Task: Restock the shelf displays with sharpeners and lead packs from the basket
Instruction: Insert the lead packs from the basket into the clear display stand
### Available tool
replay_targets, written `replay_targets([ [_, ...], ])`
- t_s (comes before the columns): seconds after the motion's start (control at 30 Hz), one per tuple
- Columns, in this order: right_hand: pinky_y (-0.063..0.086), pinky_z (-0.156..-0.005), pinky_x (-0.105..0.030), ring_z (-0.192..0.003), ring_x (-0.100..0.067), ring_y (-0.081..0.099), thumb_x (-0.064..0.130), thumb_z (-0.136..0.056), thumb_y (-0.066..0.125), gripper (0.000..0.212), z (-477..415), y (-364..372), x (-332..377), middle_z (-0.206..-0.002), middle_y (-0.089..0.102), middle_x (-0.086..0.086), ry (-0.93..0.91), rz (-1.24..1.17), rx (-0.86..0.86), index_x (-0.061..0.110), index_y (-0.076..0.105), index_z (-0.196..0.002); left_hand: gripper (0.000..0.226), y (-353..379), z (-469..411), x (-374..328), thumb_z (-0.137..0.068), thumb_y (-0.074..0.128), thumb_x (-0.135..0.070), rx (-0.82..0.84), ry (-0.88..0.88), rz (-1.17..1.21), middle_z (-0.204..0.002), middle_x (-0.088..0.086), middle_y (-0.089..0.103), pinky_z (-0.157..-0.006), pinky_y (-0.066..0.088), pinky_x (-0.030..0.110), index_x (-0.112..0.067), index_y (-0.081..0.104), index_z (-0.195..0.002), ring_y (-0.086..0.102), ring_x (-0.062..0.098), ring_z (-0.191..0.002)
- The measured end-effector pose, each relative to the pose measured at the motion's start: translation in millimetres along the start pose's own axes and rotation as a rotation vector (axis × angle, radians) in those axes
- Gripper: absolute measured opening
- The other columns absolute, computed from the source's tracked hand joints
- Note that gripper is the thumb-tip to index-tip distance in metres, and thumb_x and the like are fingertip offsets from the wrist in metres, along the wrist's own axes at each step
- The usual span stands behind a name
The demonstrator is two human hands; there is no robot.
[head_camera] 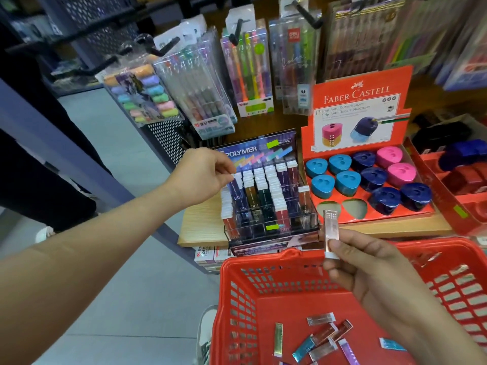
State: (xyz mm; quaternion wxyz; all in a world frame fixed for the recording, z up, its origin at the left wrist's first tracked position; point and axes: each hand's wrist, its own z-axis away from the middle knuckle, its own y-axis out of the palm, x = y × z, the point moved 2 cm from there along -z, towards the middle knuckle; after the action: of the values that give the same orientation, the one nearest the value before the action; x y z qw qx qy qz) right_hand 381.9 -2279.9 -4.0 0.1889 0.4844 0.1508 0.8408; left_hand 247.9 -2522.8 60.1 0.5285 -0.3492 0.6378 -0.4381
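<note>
The left hand (203, 175), centre-left in the frame, has thumb and forefinger closed in a pinch on the white cap of a dark lead pack (235, 184). This pack stands at the back-left corner of the clear display rack (266, 227). The right hand (369, 267), lower right of centre, has its fingers curled round the lower end of a pink lead pack (330, 230). It holds the pack upright, white cap down, just in front of the rack's right front corner and above the basket's far rim.

The rack is filled with columns of white-capped packs in dark blue, gold, green and red, under a header card reading "POLYMER". Just beside it, to the right, stands a red Faber-Castell sharpener box (355, 83) with its lid raised as a sign. Its tray holds ten sharpeners (374, 177): four light blue, four navy and two pink. The two sockets at the front left are open. Both displays sit on a pale wooden shelf (200, 227).

The red basket (237, 285) fills the bottom of the frame, with loose lead packs (322, 335) scattered flat on its floor in pink, gold, teal, brown and purple. Hanging pen packs (247, 69) run across the top, and a second red tray (461, 196) shows at the right edge.
</note>
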Motion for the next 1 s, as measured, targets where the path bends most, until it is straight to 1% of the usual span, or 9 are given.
replay_targets([
  [0.2,0.049,-0.043,-0.017,-0.049,-0.011,0.059,-0.003,-0.079,0.063,0.014,-2,0,-3,-0.063,0.06,-0.009,-0.013,0.031,-0.011,-0.003,0.068,-0.092,0.011,2,0,-9,-0.084,0.071,-0.018,0.036,0.062,-0.071,-0.078,-0.011,0.064,-0.08,0.049,0.017,-0.017,0.074,-0.096,0.06,0.002,-0.074],
  [0.27,0.048,-0.043,-0.017,-0.05,-0.011,0.058,0.003,-0.071,0.067,0.018,-2,1,-2,-0.063,0.061,-0.007,-0.021,0.049,0.007,0.001,0.07,-0.089,0.011,2,-1,-9,-0.084,0.072,-0.018,0.042,0.066,-0.065,-0.077,-0.011,0.065,-0.077,0.049,0.015,-0.018,0.074,-0.094,0.059,-0.002,-0.071],
  [0.37,0.048,-0.043,-0.019,-0.054,-0.014,0.059,0.007,-0.067,0.067,0.024,0,4,-1,-0.067,0.063,-0.006,-0.032,0.059,0.044,0.007,0.07,-0.091,0.009,5,-3,-9,-0.083,0.073,-0.018,0.056,0.059,-0.037,-0.075,-0.011,0.067,-0.067,0.043,0.003,-0.018,0.075,-0.091,0.059,-0.007,-0.068],
  [0.47,0.052,-0.049,-0.022,-0.063,-0.019,0.065,0.005,-0.071,0.066,0.031,0,6,1,-0.071,0.067,-0.008,-0.036,0.057,0.079,0.012,0.067,-0.101,0.008,7,-4,-8,-0.081,0.073,-0.016,0.064,0.042,0.012,-0.076,-0.01,0.07,-0.068,0.046,0.005,-0.019,0.075,-0.089,0.062,-0.006,-0.069],
  [0.6,0.051,-0.055,-0.022,-0.068,-0.018,0.063,0.006,-0.085,0.06,0.01,1,7,1,-0.075,0.067,-0.009,-0.017,0.038,0.094,0.011,0.069,-0.086,0.009,12,-4,-6,-0.081,0.072,-0.014,0.075,0.063,-0.037,-0.075,-0.01,0.067,-0.074,0.05,0.013,-0.016,0.075,-0.09,0.059,-0.007,-0.067],
  [0.67,0.051,-0.055,-0.021,-0.07,-0.018,0.057,0.011,-0.08,0.064,0.006,0,8,2,-0.082,0.061,-0.015,-0.031,0.012,0.095,0.008,0.067,-0.085,0.008,17,-2,-5,-0.083,0.07,-0.014,0.068,0.086,-0.091,-0.072,-0.012,0.063,-0.076,0.049,0.016,-0.015,0.074,-0.091,0.058,-0.004,-0.066],
  [0.77,0.054,-0.053,-0.022,-0.06,-0.015,0.061,0.004,-0.073,0.066,0.025,0,10,2,-0.078,0.056,-0.014,-0.063,-0.048,0.084,0.007,0.06,-0.098,0.009,25,-2,-5,-0.084,0.067,-0.015,0.081,0.151,-0.209,-0.082,-0.004,0.068,-0.081,0.051,0.028,-0.014,0.072,-0.091,0.063,0.012,-0.077],
  [0.87,0.055,-0.051,-0.025,-0.06,-0.02,0.068,-0.005,-0.079,0.064,0.043,2,11,5,-0.069,0.054,-0.009,-0.105,-0.045,0.067,0.017,0.059,-0.115,0.011,30,-6,-4,-0.083,0.064,-0.017,0.101,0.173,-0.313,-0.088,-0.001,0.07,-0.079,0.052,0.035,-0.017,0.071,-0.091,0.064,0.019,-0.082],
  [1.0,0.054,-0.051,-0.022,-0.07,-0.023,0.073,0.003,-0.09,0.058,0.021,5,13,9,-0.072,0.068,-0.009,-0.117,-0.034,0.022,0.015,0.067,-0.104,0.008,31,-11,-9,-0.081,0.062,-0.017,0.136,0.154,-0.391,-0.09,-0.003,0.065,-0.076,0.051,0.035,-0.021,0.063,-0.088,0.06,0.02,-0.086],
])
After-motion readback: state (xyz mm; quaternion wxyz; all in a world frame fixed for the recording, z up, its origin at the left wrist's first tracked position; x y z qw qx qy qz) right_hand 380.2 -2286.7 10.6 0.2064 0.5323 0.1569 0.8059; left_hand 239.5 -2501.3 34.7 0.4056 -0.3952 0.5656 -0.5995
